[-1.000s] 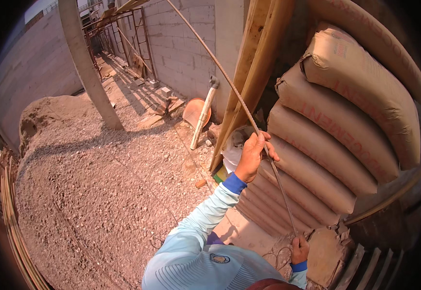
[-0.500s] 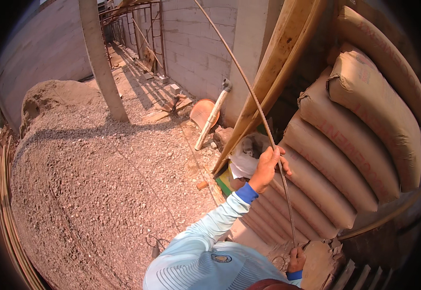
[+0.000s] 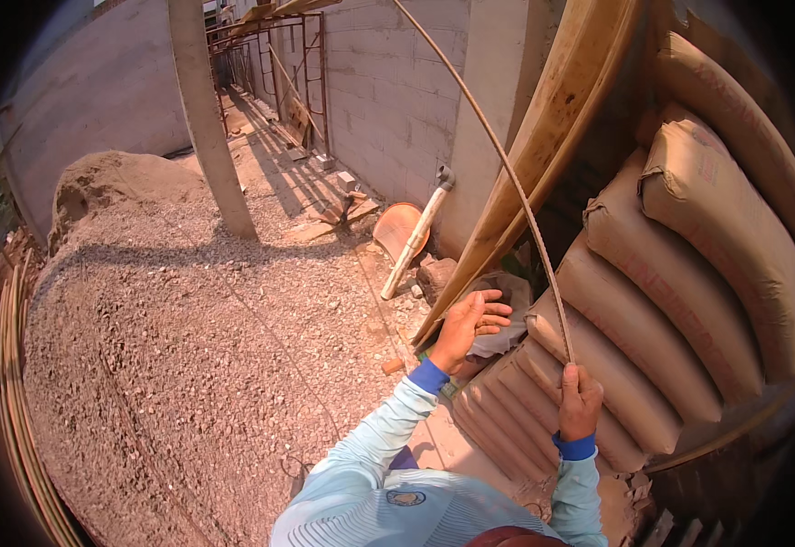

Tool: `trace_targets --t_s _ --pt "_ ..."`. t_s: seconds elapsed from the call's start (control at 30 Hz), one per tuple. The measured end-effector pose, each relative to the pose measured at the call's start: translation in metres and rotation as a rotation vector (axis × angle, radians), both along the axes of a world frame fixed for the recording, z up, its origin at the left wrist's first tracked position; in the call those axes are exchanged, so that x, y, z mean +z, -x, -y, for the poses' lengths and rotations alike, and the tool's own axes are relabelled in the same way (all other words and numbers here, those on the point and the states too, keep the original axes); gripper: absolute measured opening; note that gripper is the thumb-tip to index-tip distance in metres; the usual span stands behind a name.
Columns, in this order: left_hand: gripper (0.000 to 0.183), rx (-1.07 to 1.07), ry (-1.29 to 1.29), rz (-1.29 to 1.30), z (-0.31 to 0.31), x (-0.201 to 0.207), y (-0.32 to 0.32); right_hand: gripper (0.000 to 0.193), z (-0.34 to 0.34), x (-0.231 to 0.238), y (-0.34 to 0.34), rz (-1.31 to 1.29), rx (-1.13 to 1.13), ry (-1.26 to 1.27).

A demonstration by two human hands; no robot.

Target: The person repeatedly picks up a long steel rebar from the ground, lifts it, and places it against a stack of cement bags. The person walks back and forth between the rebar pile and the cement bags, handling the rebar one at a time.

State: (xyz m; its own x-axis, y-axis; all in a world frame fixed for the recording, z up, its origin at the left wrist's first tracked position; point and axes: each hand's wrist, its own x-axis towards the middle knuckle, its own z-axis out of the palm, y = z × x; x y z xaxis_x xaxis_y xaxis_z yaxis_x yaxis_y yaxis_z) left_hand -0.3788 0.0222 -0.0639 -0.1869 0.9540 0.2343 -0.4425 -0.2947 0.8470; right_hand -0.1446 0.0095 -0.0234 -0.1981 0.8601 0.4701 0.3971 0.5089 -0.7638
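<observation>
A long thin ribbed steel bar point(image 3: 498, 155) runs from the upper middle down to my right hand point(image 3: 579, 401), which is shut around its lower end. My left hand point(image 3: 470, 324) hangs free to the left of the bar, fingers spread, holding nothing, just above a crumpled grey sack point(image 3: 507, 319). Both hands are in front of a stack of brown cement bags point(image 3: 662, 310) on the right. My light blue sleeves come in from the lower edge.
Wooden planks point(image 3: 543, 155) lean against the bags and a block wall point(image 3: 397, 91). A shovel point(image 3: 411, 242) rests by the wall. Gravel point(image 3: 187, 365) covers the ground on the left, with a concrete post point(image 3: 210, 128), a sand heap point(image 3: 105, 182) and more bars point(image 3: 14, 401) at the far left.
My left hand has let go of the bar and moved off to the left. My right hand has slid up the bar and still grips it. The view turned slightly.
</observation>
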Motion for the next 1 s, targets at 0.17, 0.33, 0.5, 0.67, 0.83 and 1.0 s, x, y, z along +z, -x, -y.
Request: trace_targets --t_s 0.17,0.33,0.5,0.67,0.83,1.0 --pt "0.048 0.088 0.161 0.118 0.022 -0.070 0.081 0.043 -0.036 0.032 0.062 -0.091 0.052 -0.008" --pt "0.046 0.200 0.273 0.107 0.022 -0.115 0.155 0.045 -0.069 0.082 0.103 -0.066 -0.008 -0.047" --pt "0.047 0.255 0.280 0.097 0.003 -0.118 0.206 0.046 -0.111 0.120 0.169 -0.013 -0.006 -0.209" --pt "0.048 0.247 0.295 0.102 -0.013 -0.110 0.251 0.048 -0.159 0.170 0.230 0.114 -0.120 -0.346" --pt "0.049 0.307 0.244 0.092 -0.026 -0.106 0.287 0.057 -0.220 0.234 0.294 0.311 -0.262 -0.457" --pt "0.048 0.360 0.283 0.103 -0.042 -0.111 0.316 0.056 -0.297 0.297 0.384 0.483 -0.418 -0.424"
